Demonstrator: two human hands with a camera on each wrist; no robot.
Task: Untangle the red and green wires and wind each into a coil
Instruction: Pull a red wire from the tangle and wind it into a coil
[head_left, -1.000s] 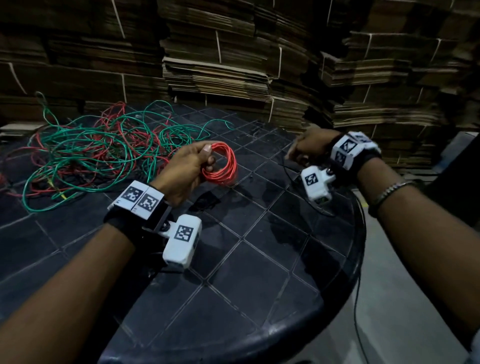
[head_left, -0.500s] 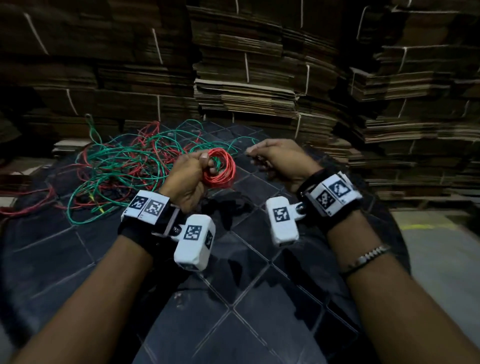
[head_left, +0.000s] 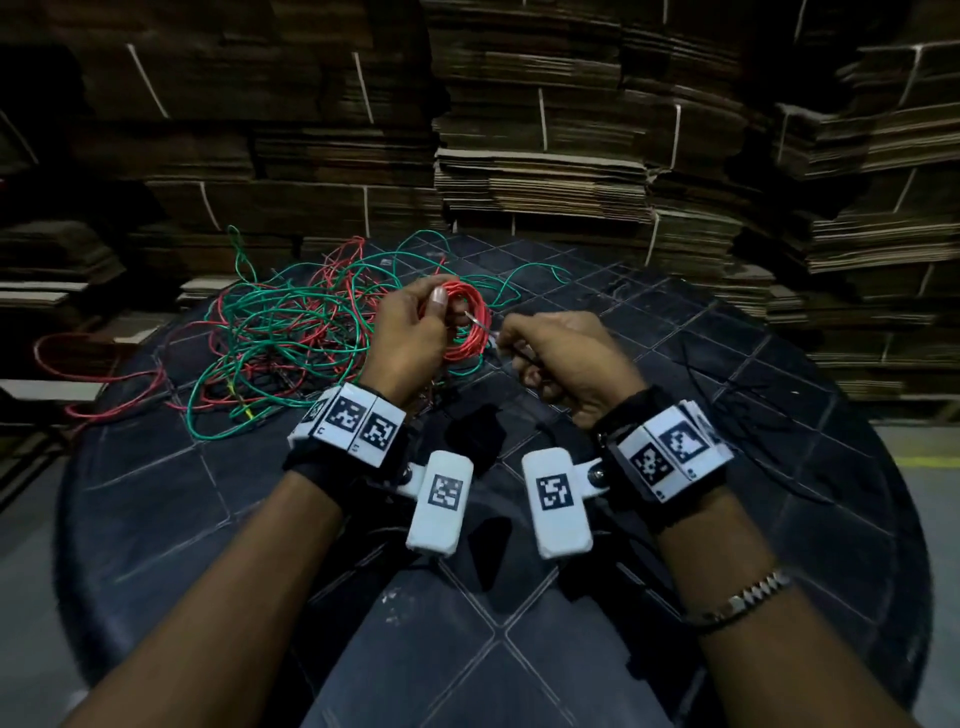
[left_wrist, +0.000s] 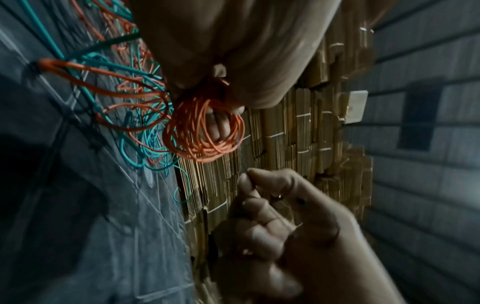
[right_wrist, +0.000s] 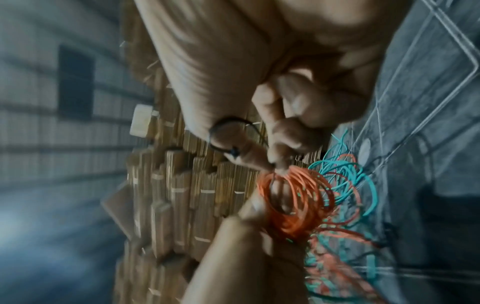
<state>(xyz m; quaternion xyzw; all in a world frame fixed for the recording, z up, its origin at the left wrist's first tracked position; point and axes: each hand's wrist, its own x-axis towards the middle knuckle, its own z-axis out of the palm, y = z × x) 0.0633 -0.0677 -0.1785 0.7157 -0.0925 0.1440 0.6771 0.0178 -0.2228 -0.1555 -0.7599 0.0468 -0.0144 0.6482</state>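
My left hand (head_left: 439, 317) grips a small wound red wire coil (head_left: 467, 332) above the table, thumb pressed on its top. My right hand (head_left: 506, 340) sits just right of the coil, its thumb and forefinger pinching a thin dark tie wire (head_left: 480, 325) that reaches the coil's rim. In the left wrist view the red coil (left_wrist: 205, 133) hangs from my left hand (left_wrist: 221, 82), with the right hand (left_wrist: 249, 179) below it. In the right wrist view the tie wire (right_wrist: 228, 131) loops over the thumb beside the coil (right_wrist: 296, 201). A loose green and red wire tangle (head_left: 291, 332) lies behind, to the left.
The round black tiled table (head_left: 727, 415) carries the tangle on its far left part. One red strand (head_left: 93, 358) trails off the table's left edge. Tall stacks of flattened cardboard (head_left: 545, 156) stand close behind the table.
My right hand has come in from the table's right edge to the coil and now pinches the tie wire against it. My left hand has kept hold of the red coil.
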